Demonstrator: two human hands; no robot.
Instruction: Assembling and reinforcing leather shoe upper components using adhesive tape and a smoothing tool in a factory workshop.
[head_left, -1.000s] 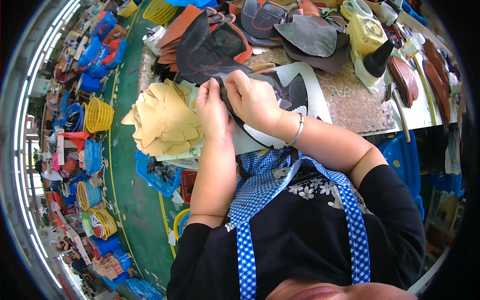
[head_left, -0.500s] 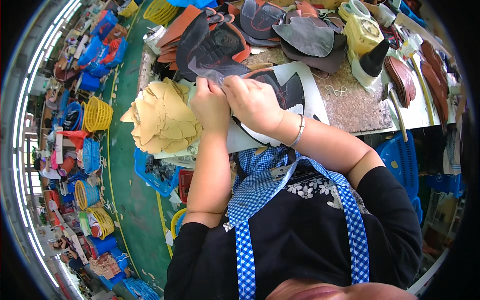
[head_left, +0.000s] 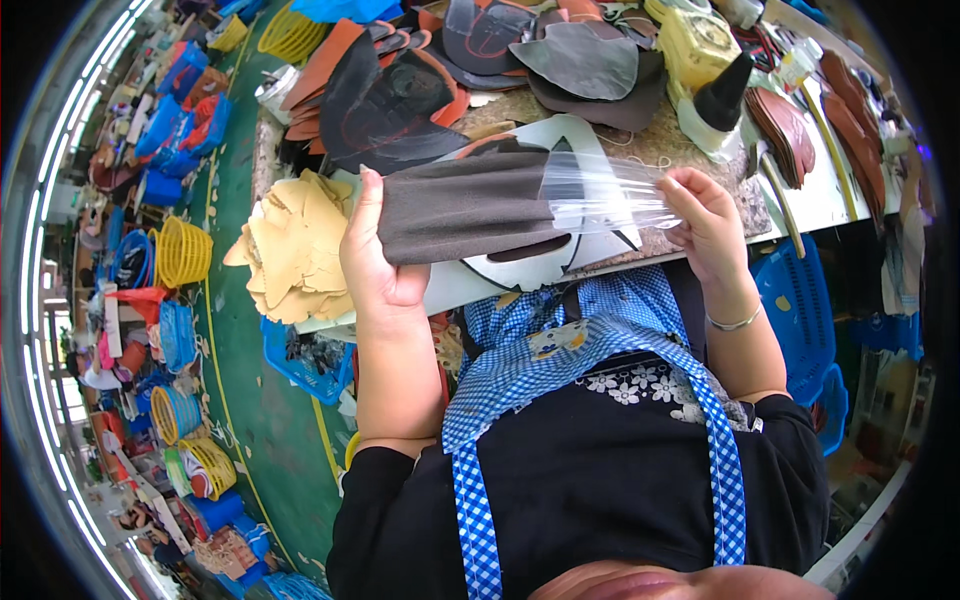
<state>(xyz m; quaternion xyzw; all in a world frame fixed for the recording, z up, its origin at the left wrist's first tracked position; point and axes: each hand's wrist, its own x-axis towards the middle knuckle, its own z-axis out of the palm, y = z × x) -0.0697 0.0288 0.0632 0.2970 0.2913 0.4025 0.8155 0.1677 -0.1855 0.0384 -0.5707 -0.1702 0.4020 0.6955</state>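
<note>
**Q:** Where is the work held?
**A:** The dark grey fabric (head_left: pixel 465 205) is held above the near part of the tabletop (head_left: pixel 815 205), right of the cream cut pieces (head_left: pixel 300 245). Clear film (head_left: pixel 600 195) stretches from its right end.

**Q:** State of the hands?
**A:** The left hand (head_left: pixel 382 262) grips the fabric's left end, its fingers partly hidden. The right hand (head_left: pixel 708 222) pinches the film's gathered right end between thumb and fingers.

**Q:** Handling assessment?
**A:** Fabric: judged light and soft, with lengthwise folds showing; unlikely to break, liable to sag. Film: judged thin, slippery and easily creased or torn.

**Q:** Recommended hold?
**A:** Fabric by its left end, broadly, so that it does not bunch. Film by a firm fingertip pinch at the gathered end. Whether adhesive is present, I cannot tell.
</note>
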